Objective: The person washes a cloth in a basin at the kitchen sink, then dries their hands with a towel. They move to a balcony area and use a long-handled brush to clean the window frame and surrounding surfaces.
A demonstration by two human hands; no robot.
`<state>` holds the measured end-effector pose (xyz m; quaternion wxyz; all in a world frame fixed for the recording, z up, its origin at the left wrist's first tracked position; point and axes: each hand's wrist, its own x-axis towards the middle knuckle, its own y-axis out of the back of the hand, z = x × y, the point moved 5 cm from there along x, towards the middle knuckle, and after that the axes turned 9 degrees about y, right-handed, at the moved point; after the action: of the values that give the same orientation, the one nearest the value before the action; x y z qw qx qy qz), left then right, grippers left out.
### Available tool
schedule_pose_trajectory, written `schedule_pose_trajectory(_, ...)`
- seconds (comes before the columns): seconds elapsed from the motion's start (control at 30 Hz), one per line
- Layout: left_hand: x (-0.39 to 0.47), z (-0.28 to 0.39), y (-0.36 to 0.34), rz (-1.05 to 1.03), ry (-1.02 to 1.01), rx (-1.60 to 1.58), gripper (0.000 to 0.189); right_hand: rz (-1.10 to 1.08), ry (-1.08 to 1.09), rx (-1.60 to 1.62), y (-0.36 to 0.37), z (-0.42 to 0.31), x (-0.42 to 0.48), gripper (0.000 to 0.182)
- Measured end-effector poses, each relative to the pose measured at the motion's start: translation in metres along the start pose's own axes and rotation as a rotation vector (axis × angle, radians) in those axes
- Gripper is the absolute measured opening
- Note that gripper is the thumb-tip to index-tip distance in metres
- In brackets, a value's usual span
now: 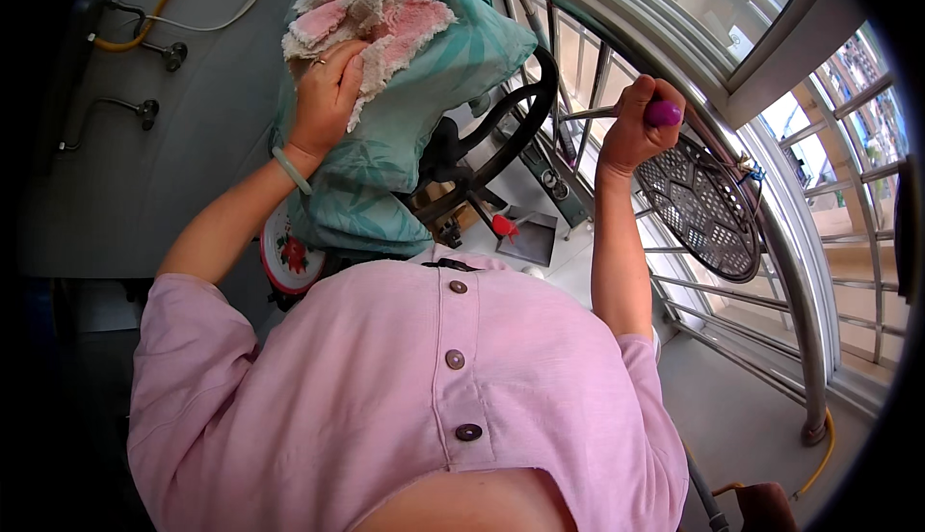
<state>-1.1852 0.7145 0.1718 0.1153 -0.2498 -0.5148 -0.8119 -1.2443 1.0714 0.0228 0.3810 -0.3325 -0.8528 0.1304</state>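
A worn pink and white fluffy cloth (pixel 412 22) lies on a green leaf-patterned cloth cover (pixel 448 76). On its near edge rests my left hand (pixel 332 95), back upward, with a ring and a pale bangle; whether its fingers grip the cloth does not show clearly. My right hand (pixel 647 123) is raised at the right, closed around a purple handle (pixel 663 113). The far end of what this handle belongs to is hard to make out against the railing. Beneath the cover, a black curved frame (pixel 517 145) shows.
A metal railing (pixel 795 301) curves along the window side at the right, with a perforated dark round rack (pixel 697 207) tied to it. Below are a grey dustpan-like tray (pixel 531 236) and a red-rimmed floral tray (pixel 289 254). Pipe fittings (pixel 173 57) and a yellow hose (pixel 155 11) are upper left.
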Motion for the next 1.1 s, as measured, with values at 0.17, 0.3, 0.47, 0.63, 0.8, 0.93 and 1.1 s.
schedule_pose_trajectory(0.17, -0.001, -0.001, 0.0, 0.009, 0.007, -0.028, 0.025, -0.039, -0.05, 0.056, -0.001, 0.037, -0.013, 0.015)
schedule_pose_trajectory(0.3, 0.0, -0.001, 0.002, 0.039, -0.036, -0.063, 0.023, -0.28, -0.204, -0.18, 0.025, 0.045, -0.055, 0.013)
schedule_pose_trajectory(0.47, 0.0, -0.007, 0.002, 0.04, -0.054, -0.096, 0.021, -0.365, -0.343, -0.248, 0.058, 0.047, -0.073, 0.013)
schedule_pose_trajectory(0.63, 0.001, -0.008, 0.002, 0.032, -0.061, -0.088, 0.02, -0.736, -0.301, -0.449, 0.067, 0.036, -0.065, 0.021)
schedule_pose_trajectory(0.8, 0.001, -0.007, 0.001, 0.012, -0.027, -0.073, 0.022, -0.933, -0.54, -0.376, 0.102, 0.01, -0.092, 0.033)
schedule_pose_trajectory(0.93, 0.001, -0.005, 0.0, -0.033, -0.015, -0.069, 0.024, -0.797, -0.827, -0.138, 0.118, -0.003, -0.119, 0.029)
schedule_pose_trajectory(1.1, 0.0, -0.004, -0.002, -0.018, 0.0, -0.089, 0.022, -0.204, -1.392, 0.248, 0.14, -0.017, -0.138, 0.028)
